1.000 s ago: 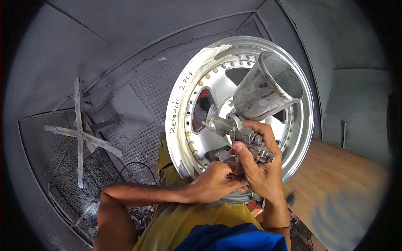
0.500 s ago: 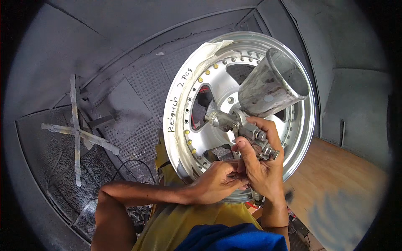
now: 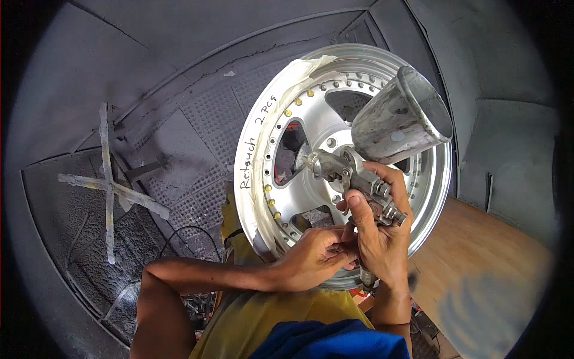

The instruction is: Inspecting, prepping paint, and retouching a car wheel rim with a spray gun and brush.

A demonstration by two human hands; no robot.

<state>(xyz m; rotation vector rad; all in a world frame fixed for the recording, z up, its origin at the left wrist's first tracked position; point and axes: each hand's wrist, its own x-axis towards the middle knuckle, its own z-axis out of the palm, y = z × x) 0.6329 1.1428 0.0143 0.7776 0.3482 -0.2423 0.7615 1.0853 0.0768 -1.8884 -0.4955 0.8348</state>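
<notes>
My right hand (image 3: pixel 382 239) is wrapped around the handle of a metal spray gun (image 3: pixel 350 173), with the thumb along its back. A stained, open-topped paint cup (image 3: pixel 397 122) is fixed on the gun and tilts to the right. Close against the right hand, my left hand (image 3: pixel 317 257) is closed, its fingertips pinched by the gun's handle; what they grip is hidden. Behind the gun stands a silver car wheel rim (image 3: pixel 439 197) with spokes and gold and grey bolts. Pale masking tape (image 3: pixel 257 143) with black handwriting covers its left edge.
A paint-crusted cross-shaped stand (image 3: pixel 109 185) is at the left. Dark walls (image 3: pixel 107 54) surround the spot, over perforated floor plates (image 3: pixel 209 125). A wood-look board (image 3: pixel 484 251) lies at the lower right. A thin black cable (image 3: pixel 191 227) loops near my left arm.
The spray gun and its cup have shifted slightly to the right, along with my right hand. My left hand stays almost in place, beside the handle.
</notes>
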